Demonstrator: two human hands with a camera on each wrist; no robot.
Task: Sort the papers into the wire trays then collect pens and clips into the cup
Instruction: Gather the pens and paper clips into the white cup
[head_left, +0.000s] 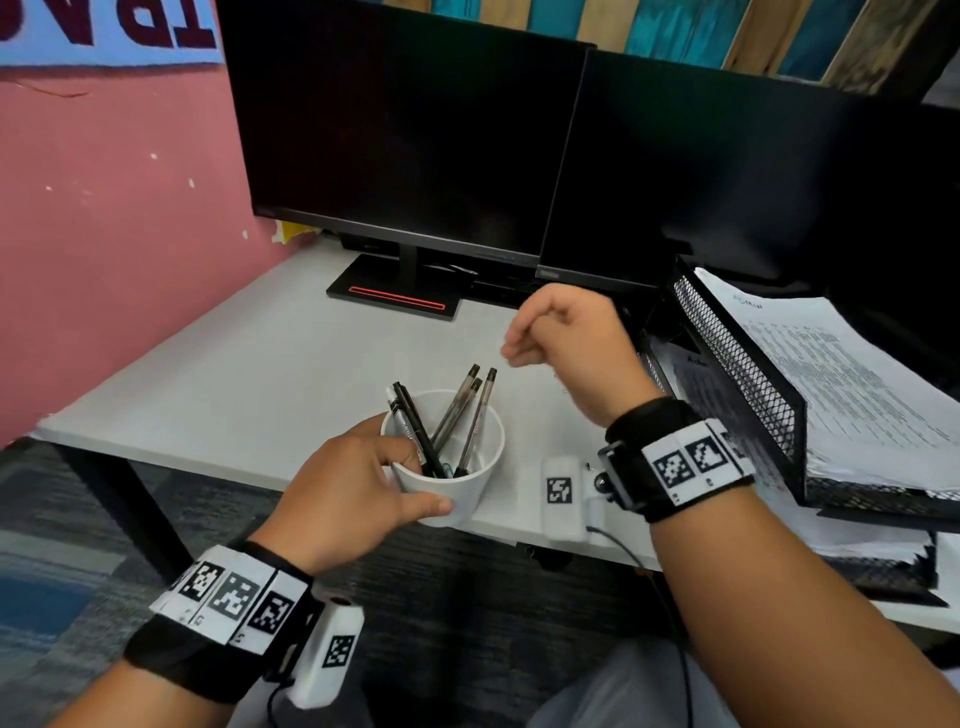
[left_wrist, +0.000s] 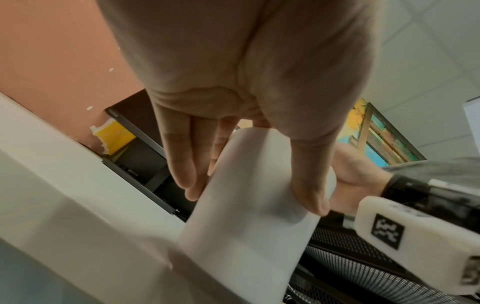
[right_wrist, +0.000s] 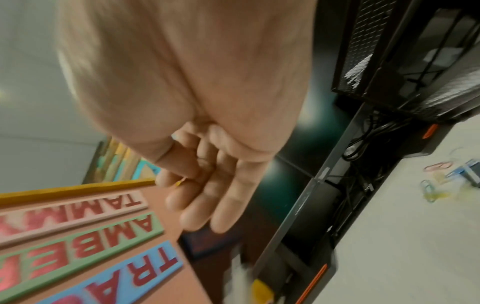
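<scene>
The cup (head_left: 448, 462) sits near the tabletop (head_left: 249, 364) front edge, pens (head_left: 457, 415) inside. The left hand (head_left: 343, 499) wraps it. The right hand (head_left: 566, 343) hovers above, fingers (right_wrist: 192, 185) pinching a yellowish bit, probably a clip. More clips (right_wrist: 439, 181) lie behind. A loose drop could miss; a bump could tip the cup off.

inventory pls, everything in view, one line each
cup: one, white, near desk edge, gripped by left hand
pens: about five, dark, standing in cup
paper clips: several, coloured, loose on desk
wire trays: black mesh, stacked at right, papers on top
monitors: two, black, off, at back
desk: one, white
left hand: holds cup
right hand: above desk, pinching something small and yellow, likely a clip
</scene>
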